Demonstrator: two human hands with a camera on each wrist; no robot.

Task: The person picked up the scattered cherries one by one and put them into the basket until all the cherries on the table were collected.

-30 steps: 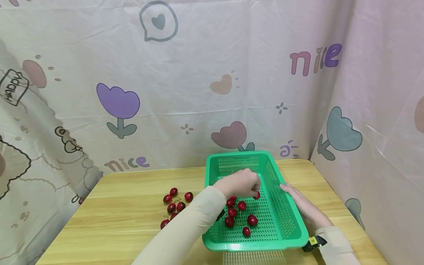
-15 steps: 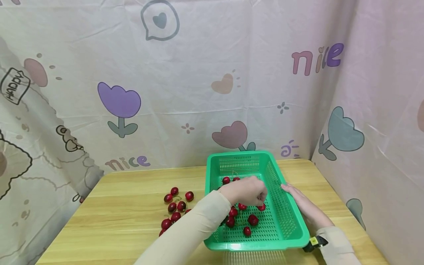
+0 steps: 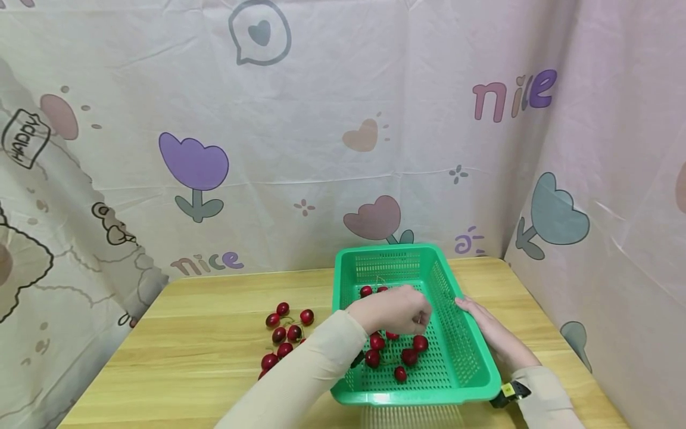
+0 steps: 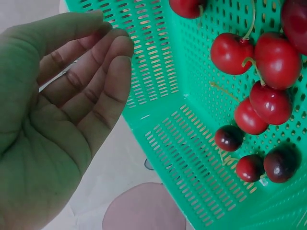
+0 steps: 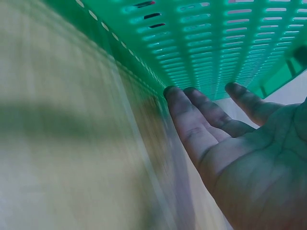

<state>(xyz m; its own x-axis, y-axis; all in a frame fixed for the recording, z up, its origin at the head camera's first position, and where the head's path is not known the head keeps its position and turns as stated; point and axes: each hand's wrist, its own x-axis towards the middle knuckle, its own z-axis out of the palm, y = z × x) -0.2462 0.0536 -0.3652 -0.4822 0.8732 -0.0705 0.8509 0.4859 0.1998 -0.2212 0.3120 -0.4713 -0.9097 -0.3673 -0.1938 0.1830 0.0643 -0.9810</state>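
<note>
My left hand [image 3: 393,308] is above the inside of a green plastic basket [image 3: 415,398], palm down with bent fingers. In the left wrist view its fingers [image 4: 116,88] are loosely curled, and nothing shows between them and the thumb. Just below it a red cherry [image 3: 420,344] lies on the basket floor, among several others such as a dark red cherry [image 3: 409,357]. The hand hides part of the floor. My right hand [image 3: 498,336] rests against the basket's right side; its straight fingers [image 5: 194,132] touch the perforated outer wall.
Several loose cherries [image 3: 279,335] with stems lie on the wooden table [image 3: 203,333] left of the basket, partly covered by the left sleeve [image 3: 300,369]. A printed curtain [image 3: 300,119] hangs behind and at both sides of the table.
My left hand has moved slightly toward me in the basket and let go of a cherry, which now lies on the floor below it. The right hand has stayed at the basket's side.
</note>
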